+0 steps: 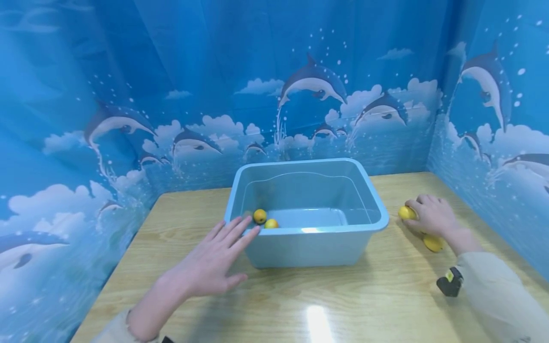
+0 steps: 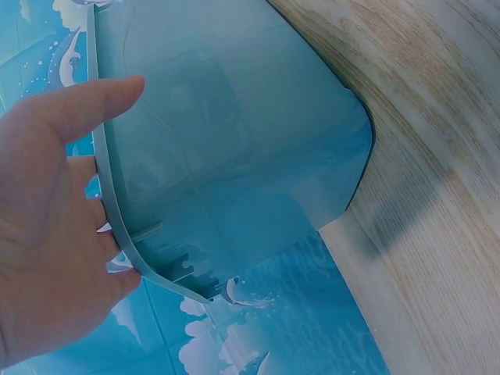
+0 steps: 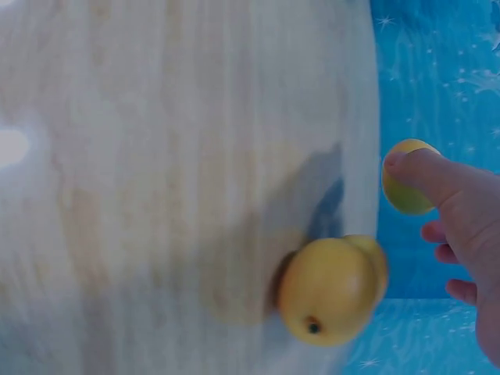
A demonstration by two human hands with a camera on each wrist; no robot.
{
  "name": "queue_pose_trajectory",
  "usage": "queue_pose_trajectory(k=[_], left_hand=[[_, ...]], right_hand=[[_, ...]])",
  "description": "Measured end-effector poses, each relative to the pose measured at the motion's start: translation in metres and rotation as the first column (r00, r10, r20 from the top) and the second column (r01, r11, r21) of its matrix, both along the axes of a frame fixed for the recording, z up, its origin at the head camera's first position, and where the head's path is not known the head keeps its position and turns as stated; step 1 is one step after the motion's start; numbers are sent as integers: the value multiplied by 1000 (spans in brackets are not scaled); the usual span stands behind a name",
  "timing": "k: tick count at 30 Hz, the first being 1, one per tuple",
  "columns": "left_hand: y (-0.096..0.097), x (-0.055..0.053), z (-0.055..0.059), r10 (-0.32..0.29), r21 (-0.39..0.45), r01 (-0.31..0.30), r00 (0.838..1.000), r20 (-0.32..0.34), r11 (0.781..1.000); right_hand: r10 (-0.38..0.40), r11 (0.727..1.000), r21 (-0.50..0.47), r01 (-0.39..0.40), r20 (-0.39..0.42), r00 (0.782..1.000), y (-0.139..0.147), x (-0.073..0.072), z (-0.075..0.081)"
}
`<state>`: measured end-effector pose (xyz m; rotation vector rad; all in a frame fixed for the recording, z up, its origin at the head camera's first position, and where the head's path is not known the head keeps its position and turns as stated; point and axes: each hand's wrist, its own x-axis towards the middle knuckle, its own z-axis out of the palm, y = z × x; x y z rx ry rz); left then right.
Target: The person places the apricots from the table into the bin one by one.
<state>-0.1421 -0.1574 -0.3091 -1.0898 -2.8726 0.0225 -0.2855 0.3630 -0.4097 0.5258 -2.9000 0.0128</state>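
Observation:
My right hand (image 1: 433,216) pinches a small yellow fruit (image 1: 406,213) to the right of the light blue bin (image 1: 304,250). In the right wrist view, the thumb lies across that held fruit (image 3: 412,199). Close by on the table are more yellow fruits (image 1: 433,243), one with a dark stem spot and another partly behind it. Fingers straight and spread, my left hand (image 1: 210,264) is at the bin's front left rim; whether it touches the rim I cannot tell. Inside the bin at the left lie an orange-yellow fruit (image 1: 259,216) and another yellow one (image 1: 271,224).
The bin stands on a pale wood table (image 1: 343,300). A blue curtain (image 1: 206,95) printed with dolphins hangs behind and along both sides of the table. A small black device (image 1: 450,282) is strapped by the right sleeve.

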Motion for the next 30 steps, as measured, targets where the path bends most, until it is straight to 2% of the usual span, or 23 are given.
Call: queue_pose_trajectory(k=[6,14,23,30], left_hand=[[-1,0,2,-7,-12,7,1000,2,1000],[0,0,5,-10,-18,11,1000,27,1000],[0,0,8,-10,-30,12,999,45,999],[1,-1,7,-15,-39,16,999,36,999]], right_hand=[[15,1000,19,-14,-27,1000,-5,0,18],[69,997,42,-64,-118,991,-11,1,42],[73,997,13,-72,-166,983,-20,4,75],[127,992,32,-123,-232,964,-25,0,97]])
